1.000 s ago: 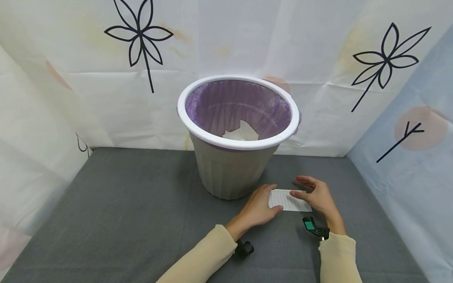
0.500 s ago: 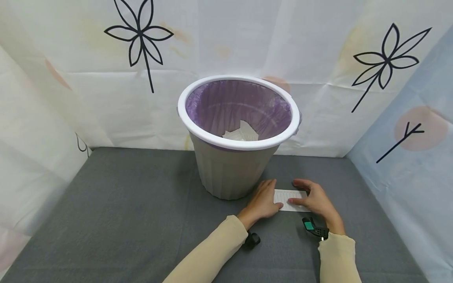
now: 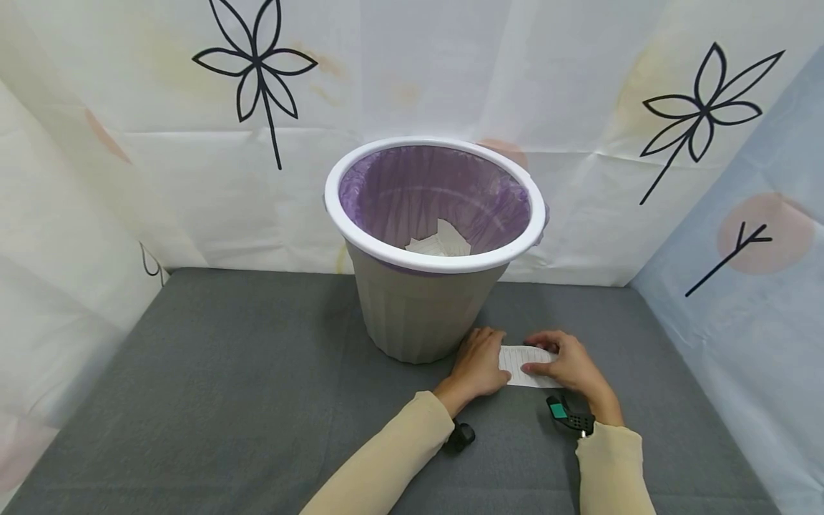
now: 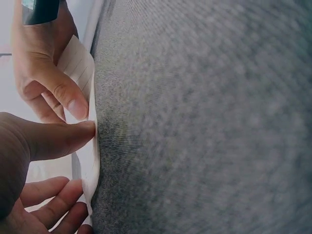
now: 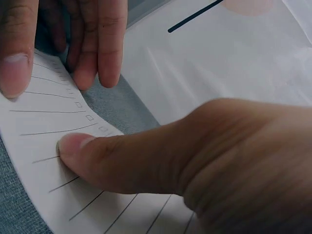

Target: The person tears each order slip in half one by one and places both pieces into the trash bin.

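A small sheet of lined paper (image 3: 524, 365) lies on the grey cloth between both hands, close to the bin's foot. My left hand (image 3: 478, 366) holds its left end, thumb at the near edge and fingers at the far edge. At the right end my right hand (image 3: 575, 366) grips the sheet, its thumb (image 5: 92, 151) pressing on the ruled face. Between the hands, the paper (image 4: 92, 161) bows in the left wrist view, and its right part curves upward. The right fingers hide part of the far edge.
A tall bin (image 3: 418, 307) with a white rim and purple liner stands behind the hands, pieces of lined paper (image 3: 444, 242) inside it. The grey cloth (image 3: 225, 400) covers the table. Printed white curtains (image 3: 450, 71) enclose the back and sides.
My left hand has slid right over the sheet's left end. The right fingers have curled in and shifted slightly left, and the sheet's right end now lifts into a curve.
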Motion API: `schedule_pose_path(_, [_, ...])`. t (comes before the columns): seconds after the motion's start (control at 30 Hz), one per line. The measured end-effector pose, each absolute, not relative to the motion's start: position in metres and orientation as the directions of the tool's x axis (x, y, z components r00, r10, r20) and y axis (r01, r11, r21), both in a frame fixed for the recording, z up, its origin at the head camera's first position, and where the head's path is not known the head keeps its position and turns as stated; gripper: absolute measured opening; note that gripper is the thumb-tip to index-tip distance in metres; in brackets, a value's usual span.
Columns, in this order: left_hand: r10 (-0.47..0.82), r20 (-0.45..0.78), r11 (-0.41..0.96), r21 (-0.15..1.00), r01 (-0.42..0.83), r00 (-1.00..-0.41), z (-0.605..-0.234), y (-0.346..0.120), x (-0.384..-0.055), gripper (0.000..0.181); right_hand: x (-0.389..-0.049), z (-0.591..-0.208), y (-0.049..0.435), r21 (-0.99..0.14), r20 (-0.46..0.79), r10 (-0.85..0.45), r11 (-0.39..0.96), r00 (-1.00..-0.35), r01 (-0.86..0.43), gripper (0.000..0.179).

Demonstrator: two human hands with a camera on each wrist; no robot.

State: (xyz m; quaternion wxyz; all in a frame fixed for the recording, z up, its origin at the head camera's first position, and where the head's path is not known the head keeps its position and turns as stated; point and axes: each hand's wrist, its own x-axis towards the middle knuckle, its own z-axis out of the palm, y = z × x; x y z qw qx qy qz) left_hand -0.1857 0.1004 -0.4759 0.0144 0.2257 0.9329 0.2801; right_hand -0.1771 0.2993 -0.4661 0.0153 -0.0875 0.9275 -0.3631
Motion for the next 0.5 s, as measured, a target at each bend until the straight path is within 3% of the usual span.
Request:
schedule_pose_path(0.13, [0.435,0.113,0.726,0.543,0.423,-0.893,-0.4754,0.1,-0.1853,0.059,-0.1776,-0.4655,0.2985,-0.688,0.039,-0.168,0.711,-0.985,-0.148,0.028])
schedule_pose_path(0.27, [0.428,0.12,0.685,0.603,0.408,-0.896,-0.4747,0.0982,-0.1825,0.044,-0.1774,-0.4635,0.298,-0.717,0.033,-0.178,0.681,-0.983,-0.147,0.011])
schedule_pose_path(0.5, [0.403,0.128,0.572,0.737,0.359,-0.906,-0.4793,0.0955,-0.1776,0.016,-0.1755,-0.4571,0.2994,-0.759,0.006,-0.217,0.635,-0.976,-0.146,0.007])
